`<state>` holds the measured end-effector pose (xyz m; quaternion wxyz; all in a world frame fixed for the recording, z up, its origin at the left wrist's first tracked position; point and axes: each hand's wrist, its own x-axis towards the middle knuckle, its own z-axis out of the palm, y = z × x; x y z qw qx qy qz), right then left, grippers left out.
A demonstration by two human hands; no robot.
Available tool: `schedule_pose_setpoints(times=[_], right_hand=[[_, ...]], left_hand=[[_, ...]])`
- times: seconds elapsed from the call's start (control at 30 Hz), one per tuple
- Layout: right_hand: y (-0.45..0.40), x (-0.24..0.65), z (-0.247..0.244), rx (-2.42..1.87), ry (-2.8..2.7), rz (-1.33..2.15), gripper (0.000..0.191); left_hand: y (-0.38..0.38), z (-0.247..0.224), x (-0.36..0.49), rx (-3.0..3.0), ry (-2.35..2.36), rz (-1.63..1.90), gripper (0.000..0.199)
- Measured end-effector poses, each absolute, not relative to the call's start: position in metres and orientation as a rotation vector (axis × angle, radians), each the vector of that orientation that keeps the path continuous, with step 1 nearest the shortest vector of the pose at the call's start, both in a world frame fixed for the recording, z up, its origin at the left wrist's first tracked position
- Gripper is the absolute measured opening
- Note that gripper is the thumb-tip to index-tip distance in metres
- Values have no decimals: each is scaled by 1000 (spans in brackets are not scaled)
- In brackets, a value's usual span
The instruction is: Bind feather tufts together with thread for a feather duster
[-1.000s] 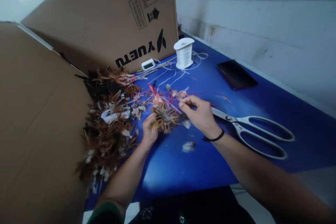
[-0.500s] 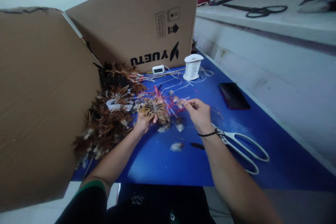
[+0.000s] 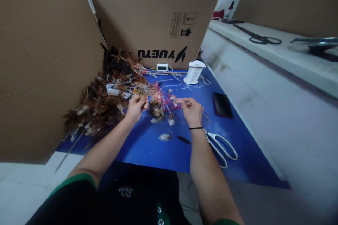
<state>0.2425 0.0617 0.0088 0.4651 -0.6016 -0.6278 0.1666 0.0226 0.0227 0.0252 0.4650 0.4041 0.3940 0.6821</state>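
My left hand (image 3: 137, 108) pinches a spread tuft of brown, dark-tipped feathers (image 3: 144, 89). Its fingers are closed at the near edge of the tuft. To the right, the fingertips of my right hand (image 3: 193, 112) are closed on a thin pale ribbon, whose far end is lost among pink strands (image 3: 167, 101). Between the hands, another brown feather tuft (image 3: 156, 108) lies on the blue table. Small loose feathers (image 3: 165, 137) lie closer to me. White-handled scissors (image 3: 224, 146) rest by my right wrist, their blades partly hidden by the arm.
A heap of brown feathers (image 3: 99, 107) is at left against a cardboard panel (image 3: 47, 59). Behind stands a printed cardboard box (image 3: 148, 17). A white ribbon spool (image 3: 194, 73), a small white display (image 3: 162, 67) and a phone (image 3: 222, 105) sit on the table (image 3: 155, 156). Dark scissors (image 3: 260, 38) lie on the ledge.
My left hand has lifted the feather tuft away, up and left, uncovering the tuft beneath. My right hand keeps its pinch near the pink strands. The camera view has shifted.
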Motion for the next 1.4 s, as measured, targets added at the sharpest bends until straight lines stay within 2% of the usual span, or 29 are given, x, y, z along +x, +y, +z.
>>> schedule_pose_setpoints(times=[0.23,0.43,0.73,1.03,1.23,1.4], right_hand=[[69,257,4,-1499,-1568,137,22],[65,247,3,-1438,-1607,369,18],[63,235,-6,-1463,-1781,313,23],[71,217,-19,-1324,-1780,520,22],[92,191,-3,-1315,-2008,397,24],[117,163,0,-1540,-2150,275,23]], left_hand=[[30,3,26,823,879,1736,33],[39,-14,12,856,1001,1777,35],[42,-15,3,834,1024,1804,28],[47,-19,-1,790,1002,1821,26],[56,-30,-1,799,1001,1817,28],[59,-34,-1,825,1002,1830,28]])
